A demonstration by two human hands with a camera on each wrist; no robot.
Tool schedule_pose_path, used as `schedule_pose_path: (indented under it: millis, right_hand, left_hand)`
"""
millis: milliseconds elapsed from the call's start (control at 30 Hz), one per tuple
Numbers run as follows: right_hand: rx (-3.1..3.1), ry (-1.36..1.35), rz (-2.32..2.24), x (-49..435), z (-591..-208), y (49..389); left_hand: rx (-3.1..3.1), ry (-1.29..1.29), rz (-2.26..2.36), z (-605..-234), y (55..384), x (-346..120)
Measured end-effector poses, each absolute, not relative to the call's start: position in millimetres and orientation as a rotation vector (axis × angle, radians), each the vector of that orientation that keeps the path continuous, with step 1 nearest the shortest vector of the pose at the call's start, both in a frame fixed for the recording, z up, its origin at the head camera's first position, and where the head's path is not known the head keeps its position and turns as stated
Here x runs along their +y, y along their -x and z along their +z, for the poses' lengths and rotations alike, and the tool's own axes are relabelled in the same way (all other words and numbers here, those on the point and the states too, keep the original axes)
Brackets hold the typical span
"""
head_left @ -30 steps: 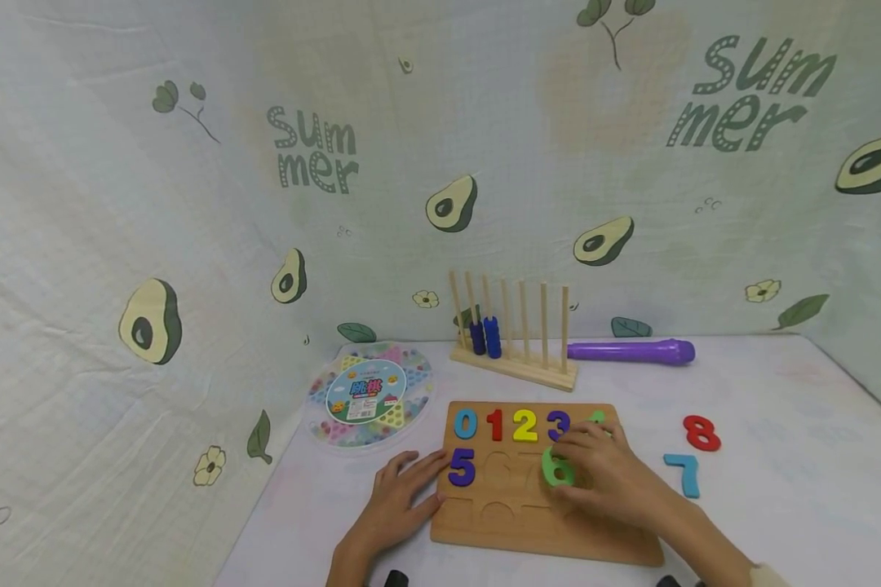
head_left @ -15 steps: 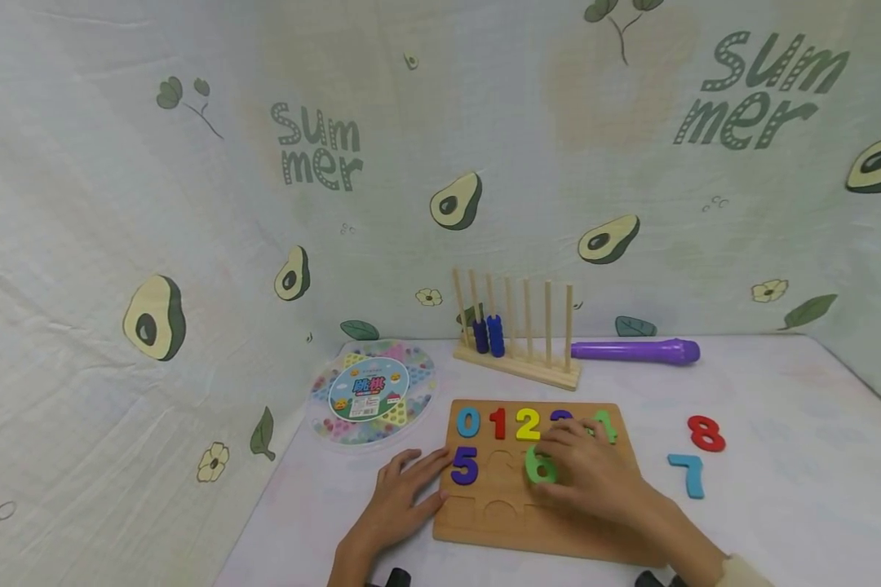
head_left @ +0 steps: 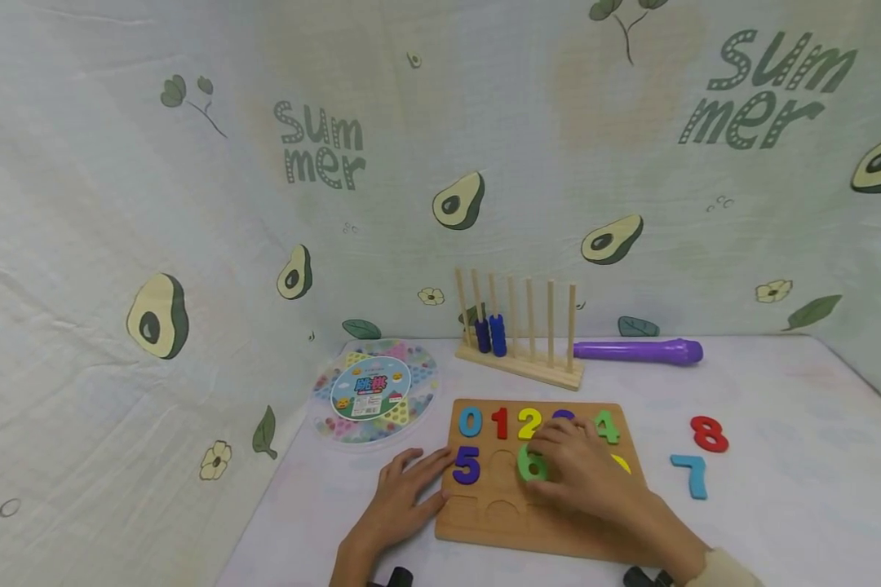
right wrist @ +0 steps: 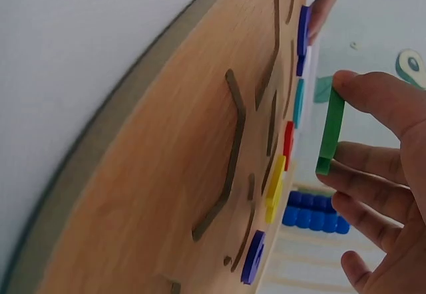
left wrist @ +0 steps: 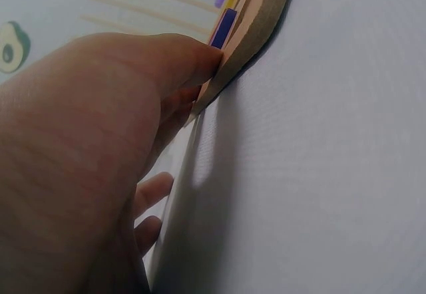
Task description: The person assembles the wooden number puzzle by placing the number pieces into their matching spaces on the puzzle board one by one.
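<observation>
My right hand [head_left: 583,473] pinches a green number 6 [head_left: 530,465] between thumb and fingers over the second row of the wooden number board [head_left: 536,538]. In the right wrist view the green 6 [right wrist: 332,131] appears edge-on, raised off the board. The left hand [head_left: 396,509] lies at the board's left edge with its fingers spread, the thumb touching the rim in the left wrist view. A blue 0 [head_left: 471,422], red 1, yellow 2, green 4 [head_left: 607,427] and purple 5 [head_left: 467,465] sit in the board. The right hand partly covers the purple 3 and a yellow piece [head_left: 621,463].
To the right on the table lie a red 8 [head_left: 709,434] and a blue 7 [head_left: 692,475]. Behind the board stand a wooden peg rack [head_left: 521,368] with blue beads and a purple toy microphone [head_left: 639,351]. A round Chinese checkers box [head_left: 370,391] is at the left.
The right hand has carried the green 6 leftward across the board, bringing the green 4 into fuller view and uncovering part of a yellow piece. The left hand stays at the board's edge.
</observation>
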State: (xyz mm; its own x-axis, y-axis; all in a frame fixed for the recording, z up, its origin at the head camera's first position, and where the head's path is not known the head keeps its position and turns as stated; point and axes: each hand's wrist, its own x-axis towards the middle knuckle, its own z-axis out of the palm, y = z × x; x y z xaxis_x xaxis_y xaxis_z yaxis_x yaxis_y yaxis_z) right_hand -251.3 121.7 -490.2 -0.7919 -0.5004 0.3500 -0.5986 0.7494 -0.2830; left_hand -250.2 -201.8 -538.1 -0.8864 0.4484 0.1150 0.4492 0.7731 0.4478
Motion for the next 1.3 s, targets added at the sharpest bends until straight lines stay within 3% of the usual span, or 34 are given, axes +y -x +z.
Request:
schedule_pose_path:
  millis: [1300]
  right_hand:
    - [-2.739,-0.869,0.531,84.0,-510.9,265.3]
  left_hand:
    - [-2.956,0.749,-0.755,-541.4,252.7,-202.3]
